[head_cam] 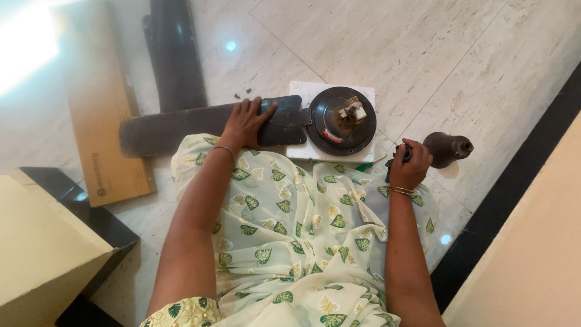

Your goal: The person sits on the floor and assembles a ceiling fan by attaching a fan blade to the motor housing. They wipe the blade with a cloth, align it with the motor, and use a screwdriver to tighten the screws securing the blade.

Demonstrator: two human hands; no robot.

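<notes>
Nearest lies the leaf-print cloth over the lap. Beyond it, left of the round fan motor, the left hand presses flat, fingers spread, on the dark fan blade; steady pressure keeps it aligned. The right hand, right of the motor, is clenched around a small dark tool, mostly hidden.

Glossy pale marble floor, sunlit

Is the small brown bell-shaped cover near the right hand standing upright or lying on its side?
On its side: the brown bell-shaped cover lies on the marble floor, its narrow neck pointing right, just beyond the right hand.
</notes>
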